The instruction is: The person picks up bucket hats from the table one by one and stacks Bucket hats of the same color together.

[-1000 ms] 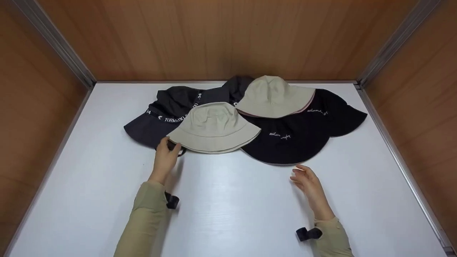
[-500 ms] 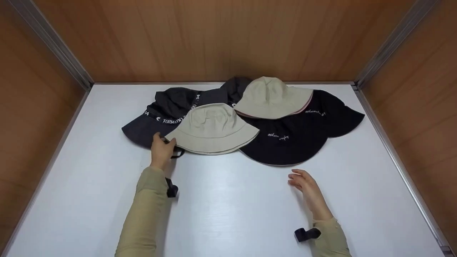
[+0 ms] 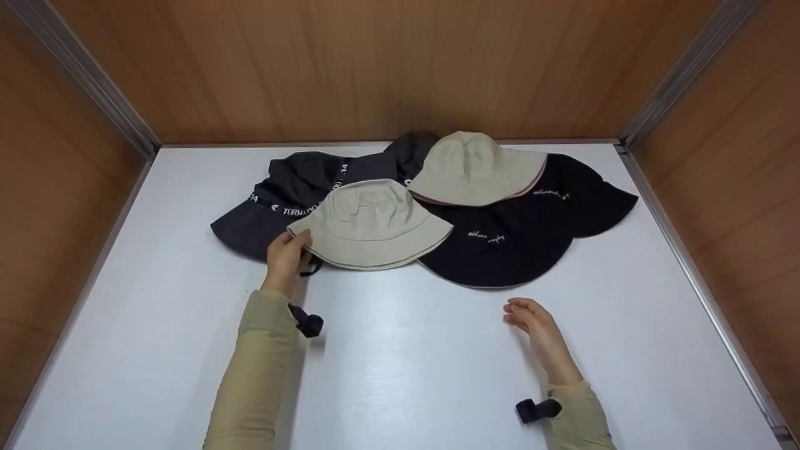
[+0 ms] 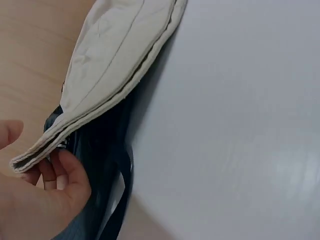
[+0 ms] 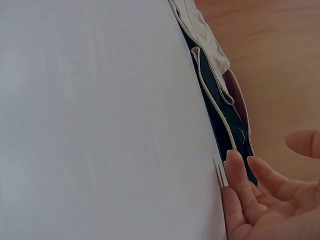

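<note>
My left hand [image 3: 285, 257] grips the left tip of the brim of a beige bucket hat [image 3: 369, 215]. In the left wrist view, curled fingers [image 4: 72, 175] lie under the folded double brim, with the thumb above it. Beneath and behind that hat lies a dark bucket hat [image 3: 253, 231] with a white-lettered band and a dangling strap [image 4: 117, 210]. My right hand [image 3: 534, 322] hovers over the table with loosely bent fingers, holding nothing. It is nearest to a black bucket hat [image 3: 500, 262] with white script, just in front of its brim.
Another beige hat [image 3: 472, 169] with a pinkish brim edge lies on the black hats. A second black hat [image 3: 594, 206] sits at the right, and a further dark hat [image 3: 409, 153] is partly hidden at the back. Wooden panels [image 3: 387, 69] enclose the white table [image 3: 387, 369].
My left hand has shifted slightly from the dark hat's edge onto the beige hat's brim, whose left tip is now a little raised. My right hand drew back slightly from the black brim, then stayed still.
</note>
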The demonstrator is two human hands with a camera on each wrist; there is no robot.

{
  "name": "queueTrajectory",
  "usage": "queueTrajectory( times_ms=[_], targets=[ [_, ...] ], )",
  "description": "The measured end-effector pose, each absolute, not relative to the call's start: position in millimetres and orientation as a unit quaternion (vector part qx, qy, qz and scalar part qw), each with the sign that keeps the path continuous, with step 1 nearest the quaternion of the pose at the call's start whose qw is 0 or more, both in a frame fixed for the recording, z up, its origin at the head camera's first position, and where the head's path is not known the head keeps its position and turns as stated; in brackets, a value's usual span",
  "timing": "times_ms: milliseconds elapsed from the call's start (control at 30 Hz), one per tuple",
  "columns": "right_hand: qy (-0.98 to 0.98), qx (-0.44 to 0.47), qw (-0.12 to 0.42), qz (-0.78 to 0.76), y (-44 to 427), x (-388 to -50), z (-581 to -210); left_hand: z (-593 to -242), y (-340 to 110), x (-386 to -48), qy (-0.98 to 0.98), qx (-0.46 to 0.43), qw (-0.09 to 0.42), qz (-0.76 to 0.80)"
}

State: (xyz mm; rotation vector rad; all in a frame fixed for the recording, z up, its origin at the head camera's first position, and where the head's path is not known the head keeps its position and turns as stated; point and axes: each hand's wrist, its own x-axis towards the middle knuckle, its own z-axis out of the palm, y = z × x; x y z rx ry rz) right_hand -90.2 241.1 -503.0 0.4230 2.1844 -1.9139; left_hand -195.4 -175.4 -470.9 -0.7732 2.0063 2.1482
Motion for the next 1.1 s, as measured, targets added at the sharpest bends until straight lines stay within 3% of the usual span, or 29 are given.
queueTrajectory(
  times_ms=[233, 400, 700, 1100],
  targets=[
    [0.737, 0.148, 0.097, -0.653, 240, -90, -503, -472, -162, -197, 0.627, -0.225, 0.126, 0.735],
    [0.744, 0.140, 0.095, -0.647, 239, -90, -504, -478, -159, -195, 0.674, -0.198, 0.149, 0.696],
    [0.745, 0.139, 0.093, -0.646, 238, -91, -503, -475, -154, -191, 0.684, -0.159, 0.084, 0.707],
    [0.740, 0.136, 0.128, -0.647, 240, -99, -493, -428, -140, -177, 0.618, -0.109, 0.020, 0.779]
  ],
)
